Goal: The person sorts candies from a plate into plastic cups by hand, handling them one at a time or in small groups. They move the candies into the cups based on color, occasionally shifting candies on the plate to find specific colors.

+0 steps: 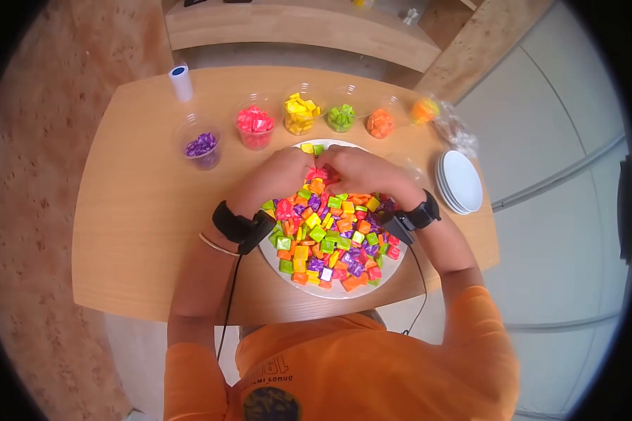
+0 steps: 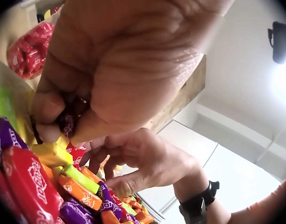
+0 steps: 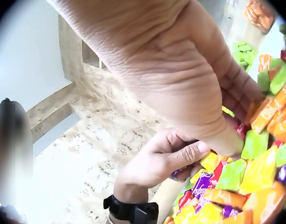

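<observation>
A white plate (image 1: 344, 294) bears a heap of wrapped candies (image 1: 323, 235) in red, yellow, green, orange and purple. Over its far part, both hands work close together. My left hand (image 1: 288, 174) pinches a dark purple-looking candy (image 2: 69, 122) between thumb and fingers; the fingers partly hide it. Beside it, my right hand (image 1: 365, 170) reaches into the heap, its fingers bent and the thumb apart from them. A red candy (image 3: 242, 129) lies by the right thumb and fingers, in their shadow. Each wrist wears a black strap with a camera.
Behind the plate stand clear cups of purple (image 1: 201, 146), red (image 1: 256, 123), yellow (image 1: 300, 116), green (image 1: 341, 118) and orange (image 1: 380, 123) candies. A white roll (image 1: 181, 84) stands far left. Stacked white plates (image 1: 462, 181) and a crumpled clear bag (image 1: 458, 132) lie right.
</observation>
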Tool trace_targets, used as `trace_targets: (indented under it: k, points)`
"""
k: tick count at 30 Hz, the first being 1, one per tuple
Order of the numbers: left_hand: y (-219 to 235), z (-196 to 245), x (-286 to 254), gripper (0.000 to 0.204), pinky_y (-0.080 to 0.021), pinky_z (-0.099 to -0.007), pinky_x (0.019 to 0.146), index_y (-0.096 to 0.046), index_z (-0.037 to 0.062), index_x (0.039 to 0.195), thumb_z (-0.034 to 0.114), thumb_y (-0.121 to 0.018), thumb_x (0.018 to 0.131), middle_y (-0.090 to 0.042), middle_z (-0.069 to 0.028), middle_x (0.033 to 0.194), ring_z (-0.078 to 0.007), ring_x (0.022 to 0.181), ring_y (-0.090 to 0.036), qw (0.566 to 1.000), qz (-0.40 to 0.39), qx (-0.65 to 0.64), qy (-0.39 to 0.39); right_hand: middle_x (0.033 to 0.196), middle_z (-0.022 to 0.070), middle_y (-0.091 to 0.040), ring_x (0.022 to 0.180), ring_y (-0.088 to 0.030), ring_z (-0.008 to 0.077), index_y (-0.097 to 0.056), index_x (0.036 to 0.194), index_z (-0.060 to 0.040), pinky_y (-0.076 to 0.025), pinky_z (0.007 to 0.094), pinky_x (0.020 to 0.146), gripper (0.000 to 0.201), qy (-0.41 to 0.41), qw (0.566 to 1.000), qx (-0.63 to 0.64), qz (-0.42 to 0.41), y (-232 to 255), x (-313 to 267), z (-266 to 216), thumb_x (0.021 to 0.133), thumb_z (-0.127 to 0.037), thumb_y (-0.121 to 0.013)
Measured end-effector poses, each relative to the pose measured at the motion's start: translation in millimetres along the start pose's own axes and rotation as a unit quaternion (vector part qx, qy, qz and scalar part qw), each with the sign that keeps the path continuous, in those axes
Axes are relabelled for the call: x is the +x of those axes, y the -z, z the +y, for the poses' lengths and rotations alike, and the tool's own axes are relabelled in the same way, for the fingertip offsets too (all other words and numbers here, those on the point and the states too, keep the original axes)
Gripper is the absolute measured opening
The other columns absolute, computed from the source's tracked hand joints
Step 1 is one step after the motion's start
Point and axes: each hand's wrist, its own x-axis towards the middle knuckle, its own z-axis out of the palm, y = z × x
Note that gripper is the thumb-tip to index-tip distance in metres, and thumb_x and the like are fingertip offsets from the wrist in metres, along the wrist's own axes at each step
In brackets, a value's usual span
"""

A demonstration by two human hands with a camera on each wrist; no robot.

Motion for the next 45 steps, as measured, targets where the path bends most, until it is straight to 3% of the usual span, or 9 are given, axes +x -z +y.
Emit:
trace_targets:
  k: [9, 11, 17, 18, 20, 24, 26, 36, 45]
  points:
    - [-1, -5, 0, 0.015, -0.053, -0.0433, 0.075, -0.069, -0.003, 0.099, 0.007, -0.062, 0.091, -0.071, -0.0222, 0.093, -0.0373, 0.087, -0.069, 0.998, 0.051, -0.023, -0.007, 0.097, 0.0153, -0.066, 0.093, -0.066, 0.0323, -0.063, 0.106, -0.0011, -0.052, 0.0405, 0.081, 0.04, -0.048, 0.998, 0.029, -0.032, -2, 7, 6, 0.074, -0.017, -0.08]
    - [0, -7, 0, 0.014, -0.053, -0.0402, 0.072, -0.07, -0.0028, 0.098, 0.007, -0.062, 0.092, -0.071, -0.0191, 0.087, -0.0288, 0.083, -0.07, 0.995, 0.044, -0.084, 0.007, 0.093, 0.0147, -0.068, 0.089, -0.066, 0.0332, -0.062, 0.106, -0.0018, -0.052, 0.0417, 0.079, 0.041, -0.009, 0.999, -0.004, 0.053, -11, 3, 6, 0.073, -0.017, -0.08]
    - [8, -16, 2, 0.014, -0.051, -0.0347, 0.066, -0.07, -0.0034, 0.099, 0.007, -0.063, 0.092, -0.07, -0.0122, 0.079, -0.0166, 0.074, -0.065, 0.994, 0.038, -0.094, 0.028, 0.091, 0.0161, -0.067, 0.087, -0.066, 0.0335, -0.061, 0.114, -0.0049, -0.052, 0.0429, 0.079, 0.045, -0.079, 0.997, 0.002, 0.008, -6, 11, -5, 0.074, -0.016, -0.077]
    - [9, -21, 2, 0.014, -0.051, -0.0347, 0.066, -0.07, -0.0034, 0.099, 0.007, -0.063, 0.092, -0.07, -0.0122, 0.079, -0.0166, 0.074, -0.065, 0.994, 0.042, -0.094, 0.031, 0.091, 0.0161, -0.067, 0.087, -0.066, 0.0335, -0.061, 0.114, -0.0049, -0.052, 0.0429, 0.079, 0.045, -0.075, 0.997, 0.001, 0.006, -7, 11, -5, 0.074, -0.016, -0.077]
    - [22, -17, -1, 0.016, -0.053, -0.0433, 0.069, -0.071, -0.0015, 0.09, 0.01, -0.061, 0.088, -0.07, -0.0227, 0.084, -0.0346, 0.079, -0.07, 0.993, 0.005, -0.097, 0.067, 0.089, 0.0157, -0.068, 0.09, -0.067, 0.0357, -0.06, 0.113, -0.0066, -0.052, 0.0457, 0.079, 0.044, -0.041, 0.999, 0.025, 0.024, -10, 8, -1, 0.073, -0.017, -0.076]
    - [27, -14, -3, 0.015, -0.053, -0.0427, 0.067, -0.071, -0.002, 0.089, 0.009, -0.061, 0.087, -0.07, -0.0225, 0.083, -0.0336, 0.078, -0.07, 0.991, -0.002, -0.104, 0.081, 0.089, 0.0159, -0.068, 0.089, -0.067, 0.0356, -0.059, 0.114, -0.0082, -0.051, 0.0454, 0.077, 0.045, -0.005, 1.0, 0.005, 0.024, -9, 10, 4, 0.073, -0.017, -0.077]
    - [23, -19, -4, 0.013, -0.048, -0.0328, 0.06, -0.068, -0.0039, 0.094, 0.007, -0.061, 0.093, -0.066, -0.0097, 0.073, -0.0134, 0.068, -0.061, 0.995, 0.016, -0.094, 0.04, 0.088, 0.015, -0.065, 0.086, -0.065, 0.0328, -0.058, 0.112, -0.0097, -0.05, 0.0444, 0.077, 0.043, -0.023, 0.999, 0.013, -0.027, -5, 14, 6, 0.074, -0.014, -0.077]
    - [37, -9, -3, 0.016, -0.05, -0.0291, 0.061, -0.069, -0.0012, 0.106, 0.008, -0.059, 0.099, -0.066, -0.0054, 0.079, -0.0112, 0.071, -0.062, 0.986, -0.022, -0.147, 0.073, 0.083, 0.0098, -0.061, 0.077, -0.063, 0.0292, -0.053, 0.098, -0.0073, -0.049, 0.0395, 0.07, 0.034, 0.007, 0.999, 0.025, -0.036, 6, 14, -1, 0.073, -0.007, -0.075]
    - [94, -18, -25, 0.022, -0.047, -0.0232, 0.059, -0.068, -0.0004, 0.115, 0.015, -0.055, 0.106, -0.067, -0.0017, 0.087, -0.0066, 0.069, -0.058, 0.922, 0.121, -0.358, 0.09, 0.081, 0.0127, -0.062, 0.081, -0.063, 0.0317, -0.057, 0.09, -0.0037, -0.048, 0.0416, 0.071, 0.028, 0.036, 0.999, 0.019, -0.022, -3, 15, 9, 0.071, -0.008, -0.078]
